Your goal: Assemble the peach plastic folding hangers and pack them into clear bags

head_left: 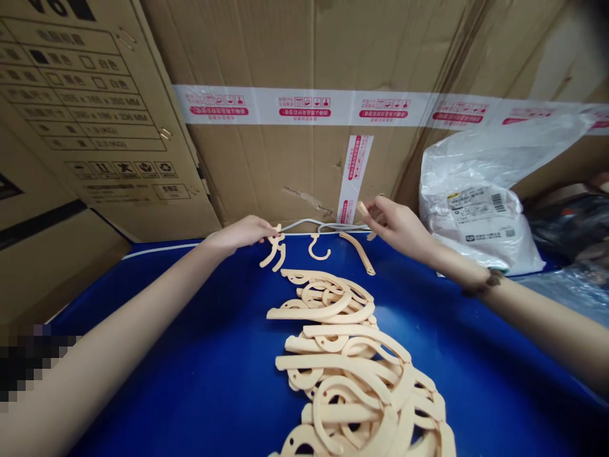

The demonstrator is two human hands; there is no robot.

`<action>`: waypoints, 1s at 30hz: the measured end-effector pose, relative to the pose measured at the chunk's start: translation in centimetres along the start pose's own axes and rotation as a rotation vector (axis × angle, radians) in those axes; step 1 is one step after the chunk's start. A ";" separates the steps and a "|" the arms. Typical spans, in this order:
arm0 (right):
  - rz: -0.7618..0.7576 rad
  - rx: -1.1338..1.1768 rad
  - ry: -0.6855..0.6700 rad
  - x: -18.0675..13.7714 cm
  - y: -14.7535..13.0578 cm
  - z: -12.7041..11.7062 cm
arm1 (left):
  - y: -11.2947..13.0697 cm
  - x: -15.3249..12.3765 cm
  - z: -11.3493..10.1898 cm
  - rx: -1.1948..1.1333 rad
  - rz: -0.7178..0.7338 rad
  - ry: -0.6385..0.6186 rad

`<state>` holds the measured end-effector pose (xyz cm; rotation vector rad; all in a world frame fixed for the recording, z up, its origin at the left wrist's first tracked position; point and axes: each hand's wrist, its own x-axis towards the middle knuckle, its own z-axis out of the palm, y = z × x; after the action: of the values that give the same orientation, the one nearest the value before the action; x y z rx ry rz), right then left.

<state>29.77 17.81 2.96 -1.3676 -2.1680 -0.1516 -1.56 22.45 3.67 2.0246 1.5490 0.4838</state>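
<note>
My left hand (245, 232) pinches small cream plastic hanger pieces (272, 255) at the back of the blue table; the fingers partly cover them. My right hand (396, 227) is raised at the back right, its fingers closed on a cream hanger arm (363, 209) whose tip sticks out to the left. Between the hands lie a loose hanger hook (320, 255) and a curved hanger arm (359, 252), both apart from the hands. Nearer to me, a long overlapping pile of folded cream hangers (352, 374) runs down to the bottom edge.
A large cardboard box (285, 171) with printed tape stands behind the blue table surface (200, 355). Another printed box (109, 139) is at the left. A white plastic parcel bag (476, 203) sits at the right. A white cable (162, 251) runs along the back edge.
</note>
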 end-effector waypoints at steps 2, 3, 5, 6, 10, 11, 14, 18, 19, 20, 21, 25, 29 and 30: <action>-0.068 -0.082 -0.046 -1.4 -0.2 -0.3 | -1.2 0.2 0.3 0.089 -0.021 0.012; -0.106 -0.119 -0.077 -2.1 -0.3 -0.3 | -1.6 0.3 0.5 0.134 -0.025 0.026; -0.182 -0.173 -0.149 -3.3 -0.4 -0.3 | -1.7 0.0 0.9 0.222 -0.003 0.061; -0.215 -0.192 -0.182 -3.7 -0.4 -0.2 | -1.4 -0.3 1.1 0.261 0.030 0.073; -0.294 -0.234 -0.266 -4.9 0.1 0.3 | 0.7 -2.6 1.2 0.344 0.294 -0.054; -0.302 -0.239 -0.276 -5.0 0.2 0.4 | 1.2 -3.1 1.2 0.354 0.358 -0.137; -0.308 -0.239 -0.295 -5.1 0.5 0.7 | 2.1 -4.1 1.5 0.399 0.471 -0.321; -0.299 -0.211 -0.305 -5.0 0.7 0.7 | 2.4 -4.1 2.1 0.427 0.501 -0.354; -0.295 -0.201 -0.304 -5.0 0.7 0.6 | 2.5 -4.0 2.1 0.423 0.499 -0.365; -0.290 -0.191 -0.302 -5.1 0.7 0.6 | 2.7 -4.0 2.1 0.414 0.494 -0.382; -0.285 -0.181 -0.298 -5.1 0.7 0.5 | 2.8 -3.9 1.9 0.402 0.484 -0.402; -0.265 -0.141 -0.288 -5.3 0.7 0.2 | 3.1 -3.8 0.7 0.326 0.405 -0.487; -0.248 -0.097 -0.288 -5.5 0.7 0.1 | 2.8 -3.5 -0.2 0.242 0.348 -0.553; -0.243 -0.085 -0.289 -5.6 0.7 0.1 | 2.7 -3.5 -0.3 0.220 0.340 -0.574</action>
<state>32.11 13.75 -0.11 -1.2281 -2.5953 -0.1460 -0.64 18.66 5.73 2.3327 0.9487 -0.1575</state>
